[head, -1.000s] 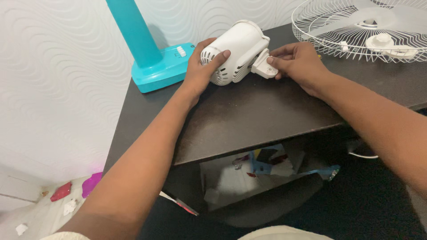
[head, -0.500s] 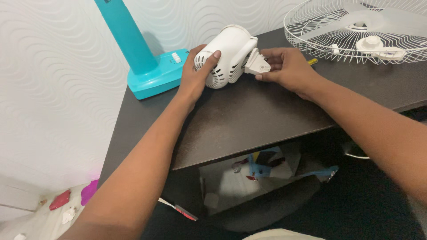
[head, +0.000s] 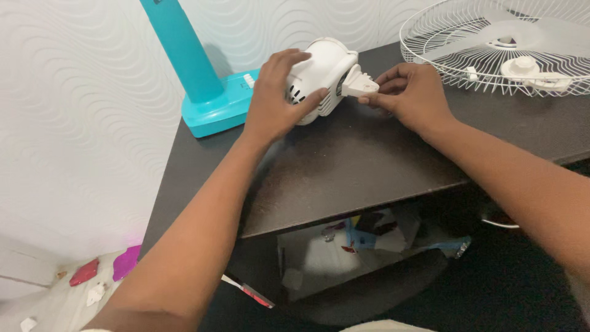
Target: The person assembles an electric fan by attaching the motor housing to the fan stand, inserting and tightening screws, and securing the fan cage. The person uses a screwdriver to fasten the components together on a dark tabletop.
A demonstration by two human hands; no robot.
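Fingers of the left hand [head: 273,104] wrap over the vented rear of a white moulded-plastic fan motor housing [head: 322,71], thumb low on its side, pinning it to the front half of a dark brown laminate desk [head: 344,166]. At the housing's neck the right hand [head: 412,95] closes thumb and fingertips on a small white plastic pivot bracket [head: 359,83], which juts out toward the person's right. Whether the bracket is seated in the housing or merely held against it cannot be told from this angle.

The work appears to call for a steady body and a light touch at the joint: the left hand would do best to keep the rounded housing from rolling, while the right works the bracket squarely along its own axis, since thin plastic lugs of this kind are likely to crack under sideways force.

Just behind the left hand stands a turquoise plastic fan base [head: 215,104] with its tall turquoise column [head: 181,49]. Well apart, at the desk's far right, lies a white wire fan guard [head: 467,58] with pale translucent blades [head: 528,34] inside it and a white plastic lock nut [head: 522,66] resting on the wires. Scraps of coloured paper litter [head: 369,237] lie under the desk.
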